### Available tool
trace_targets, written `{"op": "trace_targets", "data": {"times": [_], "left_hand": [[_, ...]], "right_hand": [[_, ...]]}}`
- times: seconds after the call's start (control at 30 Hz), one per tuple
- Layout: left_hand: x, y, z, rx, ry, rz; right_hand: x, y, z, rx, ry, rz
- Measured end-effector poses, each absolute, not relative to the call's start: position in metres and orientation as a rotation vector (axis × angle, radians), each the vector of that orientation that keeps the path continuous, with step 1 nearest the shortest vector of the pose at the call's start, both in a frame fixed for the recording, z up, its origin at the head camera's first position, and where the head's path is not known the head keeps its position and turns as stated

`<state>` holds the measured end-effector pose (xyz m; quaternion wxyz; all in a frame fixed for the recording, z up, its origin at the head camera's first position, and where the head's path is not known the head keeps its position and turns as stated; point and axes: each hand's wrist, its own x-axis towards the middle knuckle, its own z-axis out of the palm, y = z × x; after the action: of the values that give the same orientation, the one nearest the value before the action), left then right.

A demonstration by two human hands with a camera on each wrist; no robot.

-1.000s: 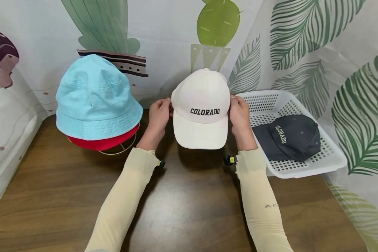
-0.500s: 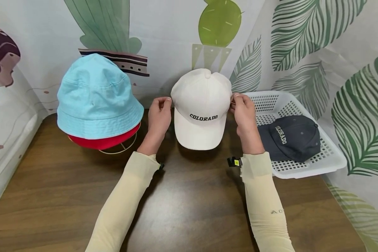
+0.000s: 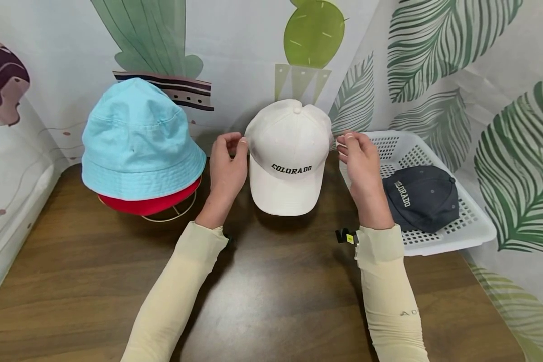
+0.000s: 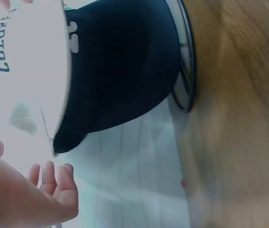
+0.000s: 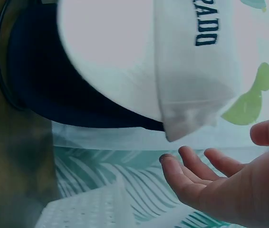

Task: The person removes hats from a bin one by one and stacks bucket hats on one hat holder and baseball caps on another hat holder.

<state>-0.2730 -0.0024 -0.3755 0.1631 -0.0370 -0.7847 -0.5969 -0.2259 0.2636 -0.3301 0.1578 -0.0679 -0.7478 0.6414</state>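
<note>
A white baseball cap (image 3: 289, 146) lettered COLORADO sits at the back middle of the table, its brim toward me. The wrist views show it stacked over a dark cap (image 4: 129, 61) with pale lettering. Under both is a stand whose thin ring base (image 4: 187, 71) rests on the wood. My left hand (image 3: 227, 171) is just left of the white cap, fingers loosely bent, holding nothing. To the cap's right, my right hand (image 3: 364, 173) hovers in front of the basket's edge, also holding nothing. In the right wrist view its relaxed fingers (image 5: 187, 183) are apart from the cap.
A light blue bucket hat (image 3: 138, 141) covers a red hat (image 3: 156, 202) on a wire stand (image 3: 174, 216) at the left. On the right, a white perforated basket (image 3: 472, 236) holds a dark COLORADO cap (image 3: 423, 198). Patterned cloth (image 3: 244, 40) hangs behind the table.
Both hands have let go of the white cap's sides. My right hand has moved to the right and my left slightly left. The white cap has tilted a little forward.
</note>
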Motion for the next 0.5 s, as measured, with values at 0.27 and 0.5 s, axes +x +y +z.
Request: {"op": "trace_targets", "data": {"times": [0.27, 0.5], "left_hand": [[-0.255, 0.005, -0.364, -0.164, -2.143, -1.593], [-0.241, 0.016, -0.354, -0.278, -2.022, -1.467]], "right_hand": [[-0.210, 0.278, -0.316, -0.124, -2.176, 1.808], [-0.199, 0.293, -0.307, -0.151, -2.184, 1.765]]}}
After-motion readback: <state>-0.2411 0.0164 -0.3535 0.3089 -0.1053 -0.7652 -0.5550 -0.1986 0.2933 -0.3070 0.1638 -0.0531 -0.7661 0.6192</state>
